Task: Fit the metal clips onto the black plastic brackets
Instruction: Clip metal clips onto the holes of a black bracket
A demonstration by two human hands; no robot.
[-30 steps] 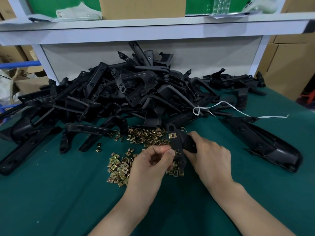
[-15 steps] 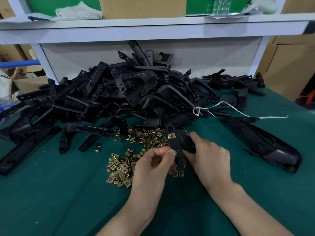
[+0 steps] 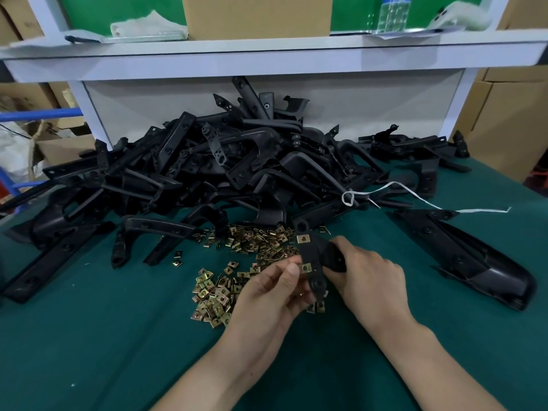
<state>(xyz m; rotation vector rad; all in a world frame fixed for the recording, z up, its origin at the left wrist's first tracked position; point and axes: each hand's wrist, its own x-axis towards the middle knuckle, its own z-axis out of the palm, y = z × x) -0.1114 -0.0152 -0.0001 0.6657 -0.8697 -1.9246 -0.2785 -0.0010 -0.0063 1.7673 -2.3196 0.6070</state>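
Note:
My right hand [image 3: 366, 272] grips a black plastic bracket [image 3: 315, 261] above the green table. One brass clip [image 3: 303, 239] sits on the bracket's upper end. A second clip [image 3: 305, 267] sits at the bracket's middle edge, right at the thumb tip of my left hand [image 3: 268, 293], whose fingers curl toward it. Loose brass clips [image 3: 221, 289] lie scattered on the table under and left of my hands.
A big heap of black brackets [image 3: 207, 164] fills the back of the green table [image 3: 89, 336]. A long black part [image 3: 471, 256] lies at the right with a white string [image 3: 415, 197] above it. A white shelf [image 3: 267, 54] overhangs the heap.
My left hand has pushed a second clip onto the bracket's middle edge; the clip now shows beside the thumb. The right hand holds the bracket almost still.

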